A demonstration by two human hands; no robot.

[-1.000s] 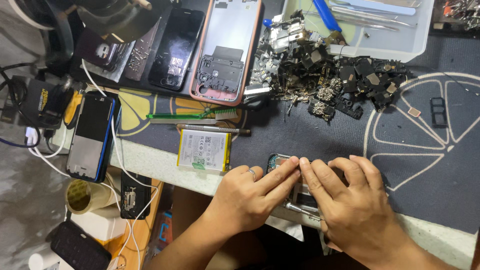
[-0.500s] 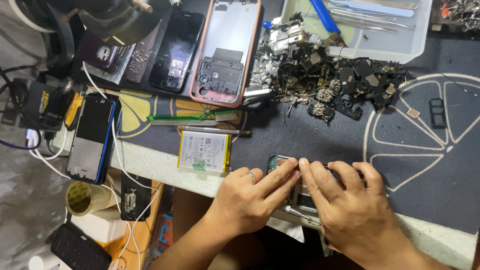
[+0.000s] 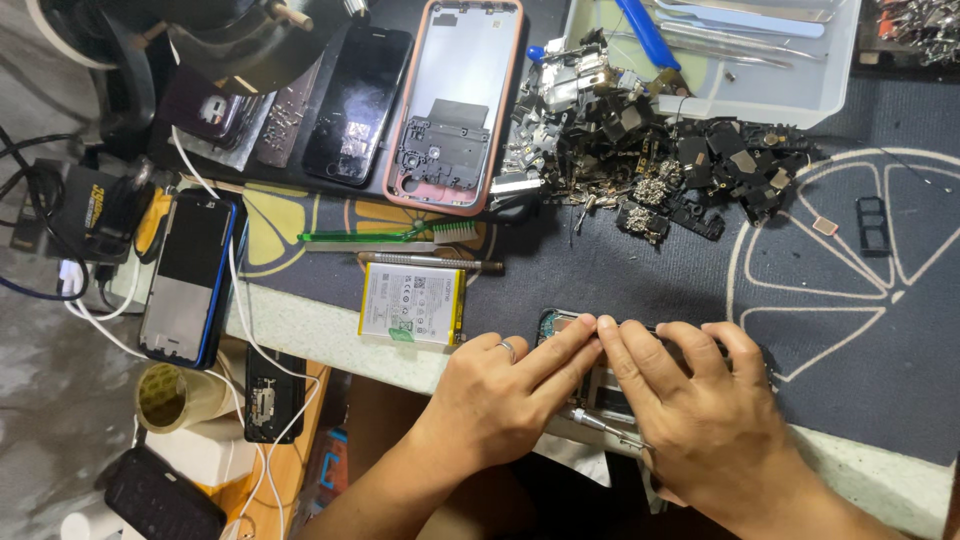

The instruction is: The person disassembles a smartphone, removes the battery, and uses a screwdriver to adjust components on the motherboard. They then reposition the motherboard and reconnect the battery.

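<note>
Left of the left hand point(image 3: 500, 400) a flat phone battery point(image 3: 412, 304) lies on the mat, near the knuckles but apart from them. That hand lies palm down with fingers stretched and close together, their tips pressing on the opened phone point(image 3: 560, 330) just ahead of it. The right hand point(image 3: 700, 420) touches it fingertip to fingertip, spread flat over the rest of the phone, a thin screwdriver point(image 3: 605, 430) tucked under its palm; beyond both hands sits a heap of loose dark parts point(image 3: 660, 170).
</note>
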